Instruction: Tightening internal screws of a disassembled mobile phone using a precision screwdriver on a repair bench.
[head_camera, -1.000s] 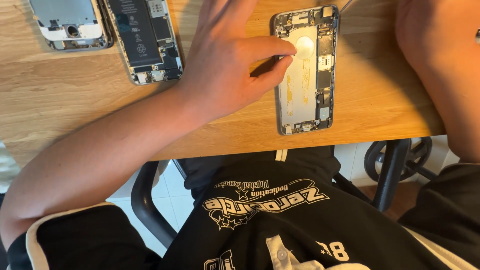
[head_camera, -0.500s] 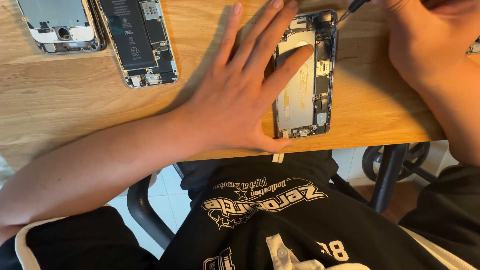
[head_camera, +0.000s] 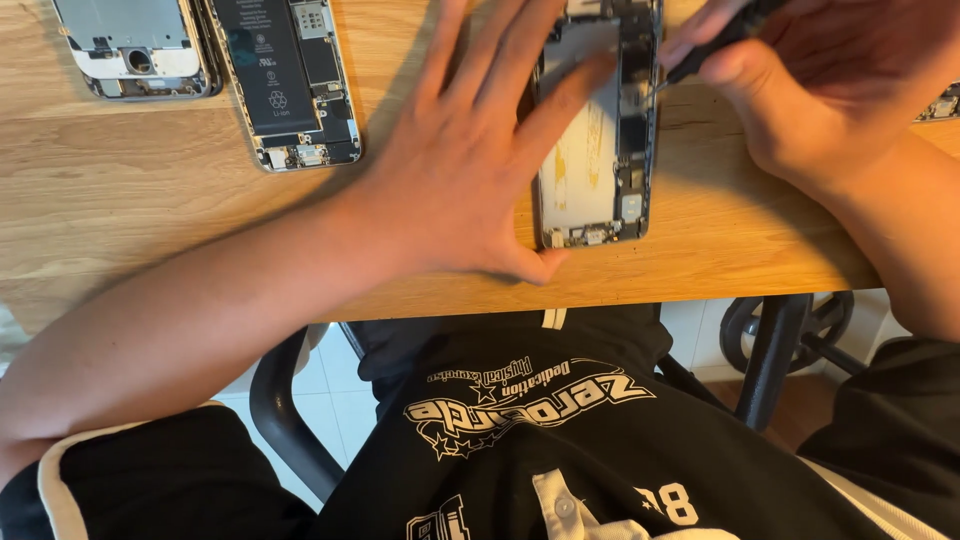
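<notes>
The opened phone shell (head_camera: 598, 140) lies flat on the wooden table (head_camera: 150, 220), close to its near edge. Its long axis runs away from the person, with the connector end toward the table edge and the far end cut off by the frame's top. The left hand (head_camera: 470, 170) lies spread over the shell's left side, fingers splayed, pressing it down. The right hand (head_camera: 800, 90), just right of the shell, pinches a dark screwdriver (head_camera: 710, 45) whose tip meets the shell's right rim. Well left of the shell lie a second opened phone (head_camera: 285, 80) showing its battery and, beyond it, a detached screen panel (head_camera: 135, 45).
</notes>
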